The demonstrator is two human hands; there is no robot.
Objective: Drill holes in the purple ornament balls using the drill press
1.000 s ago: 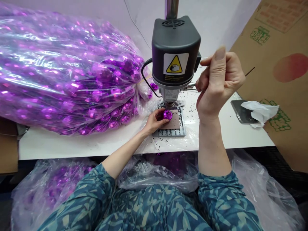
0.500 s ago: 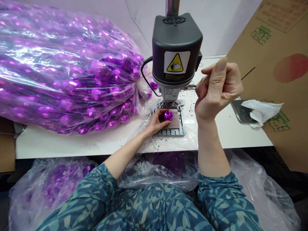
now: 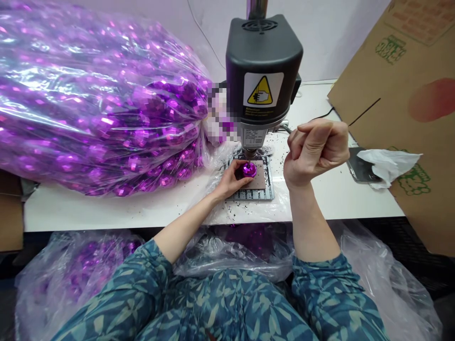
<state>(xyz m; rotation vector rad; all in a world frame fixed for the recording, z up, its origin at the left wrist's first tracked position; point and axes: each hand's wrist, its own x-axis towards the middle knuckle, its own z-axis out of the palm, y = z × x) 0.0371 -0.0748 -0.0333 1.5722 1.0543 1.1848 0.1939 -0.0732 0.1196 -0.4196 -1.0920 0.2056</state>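
Note:
Thumb and forefinger of my left hand [image 3: 231,180] grip a shiny purple faceted ball [image 3: 249,169] from its left side. The ball sits on a small brown board [image 3: 259,182], over the slotted metal base [image 3: 269,195] of a bench drill press [image 3: 263,61]. Just above the ball is the drill's chuck [image 3: 250,153]; whether the bit touches the ball is too small to tell. My right hand [image 3: 314,151] is closed around the drill press lever [image 3: 285,128], whose grip end is hidden inside the fingers.
A big clear bag [image 3: 106,104] of purple balls fills the left of the white table [image 3: 106,210]. Dark shavings lie round the base. On the right are a phone [image 3: 359,166], crumpled tissue [image 3: 389,163] and a cardboard box [image 3: 401,94]. Plastic bags hang below the table edge.
My right hand has come down with the lever, its fist now lower and tilted forward. My left hand and the ball have stayed in place.

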